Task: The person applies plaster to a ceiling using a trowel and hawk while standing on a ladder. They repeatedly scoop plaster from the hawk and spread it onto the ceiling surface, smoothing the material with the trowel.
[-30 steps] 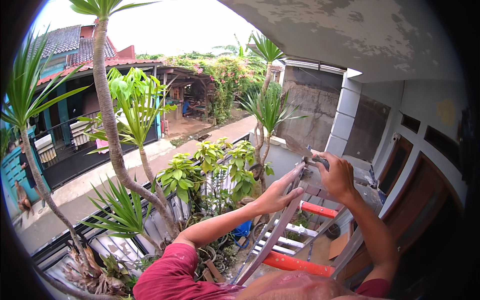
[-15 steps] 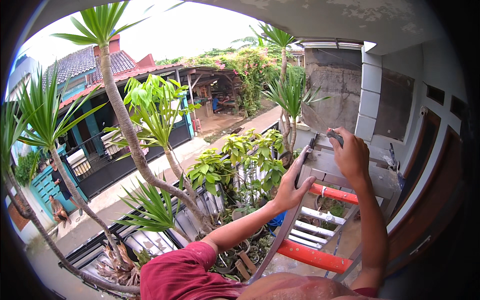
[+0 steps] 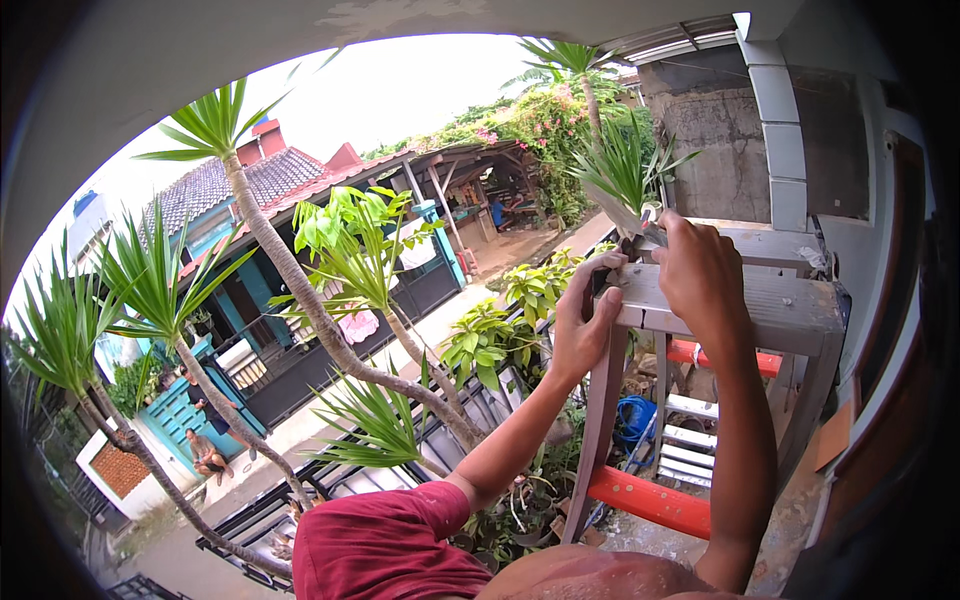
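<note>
My left hand (image 3: 585,320) has its fingers curled round the near left corner of a weathered grey ladder top (image 3: 745,305). In my right hand (image 3: 700,275), just above and to the right, is a putty knife (image 3: 620,210) with a wide metal blade, its handle mostly hidden by my fingers. The blade points up and away to the left, over the ladder's left end. Under the top are grey side rails and a red rung (image 3: 650,500).
Slim-trunked spiky plants (image 3: 260,225) and a railing (image 3: 355,475) stand left. Below are white slats (image 3: 685,460) and a blue bundle (image 3: 635,418). A wall and door (image 3: 890,280) are right. Two people (image 3: 208,455) are across the lane, one seated.
My left hand's fingers have curled round the ladder top's corner from lying nearly straight along it. My right hand has risen slightly with the knife. The whole view has shifted and tilted.
</note>
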A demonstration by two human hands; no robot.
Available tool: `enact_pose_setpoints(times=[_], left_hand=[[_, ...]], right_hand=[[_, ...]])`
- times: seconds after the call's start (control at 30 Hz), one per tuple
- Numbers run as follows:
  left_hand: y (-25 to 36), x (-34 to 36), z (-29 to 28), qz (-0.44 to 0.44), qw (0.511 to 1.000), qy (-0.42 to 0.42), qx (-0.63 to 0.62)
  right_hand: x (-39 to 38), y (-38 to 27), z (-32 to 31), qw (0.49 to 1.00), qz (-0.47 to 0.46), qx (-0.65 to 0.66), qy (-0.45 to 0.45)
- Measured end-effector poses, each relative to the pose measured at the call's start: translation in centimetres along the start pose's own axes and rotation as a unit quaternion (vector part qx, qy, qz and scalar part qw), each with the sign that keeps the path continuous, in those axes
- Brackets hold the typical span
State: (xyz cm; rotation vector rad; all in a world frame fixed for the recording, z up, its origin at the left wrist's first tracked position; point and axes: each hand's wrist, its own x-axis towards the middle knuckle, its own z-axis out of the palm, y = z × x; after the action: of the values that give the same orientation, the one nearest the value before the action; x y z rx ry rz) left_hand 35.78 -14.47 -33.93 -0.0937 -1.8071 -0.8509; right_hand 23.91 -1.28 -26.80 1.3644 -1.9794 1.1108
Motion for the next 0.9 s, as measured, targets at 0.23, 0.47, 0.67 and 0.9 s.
enact_pose_setpoints(times=[0.23, 0.47, 0.67, 0.9], left_hand=[[0.2, 0.1, -0.2, 0.017, 1.0, 0.006, -0.008], [-0.1, -0.2, -0.5, 0.004, 0.999, 0.026, 0.023], [-0.7, 0.1, -1.3, -0.035, 0.999, 0.025, -0.002], [0.6, 0.0, -1.0, -0.094, 0.991, 0.096, -0.019]], right_hand=[[-0.2, 0.3, 0.9, 0.997, -0.041, 0.003, 0.061], [-0.5, -0.3, 0.7, 0.995, -0.055, 0.05, 0.059], [-0.8, -0.1, 0.5, 0.996, -0.036, 0.058, 0.057], [-0.8, 0.0, -0.5, 0.993, 0.013, 0.118, -0.026]])
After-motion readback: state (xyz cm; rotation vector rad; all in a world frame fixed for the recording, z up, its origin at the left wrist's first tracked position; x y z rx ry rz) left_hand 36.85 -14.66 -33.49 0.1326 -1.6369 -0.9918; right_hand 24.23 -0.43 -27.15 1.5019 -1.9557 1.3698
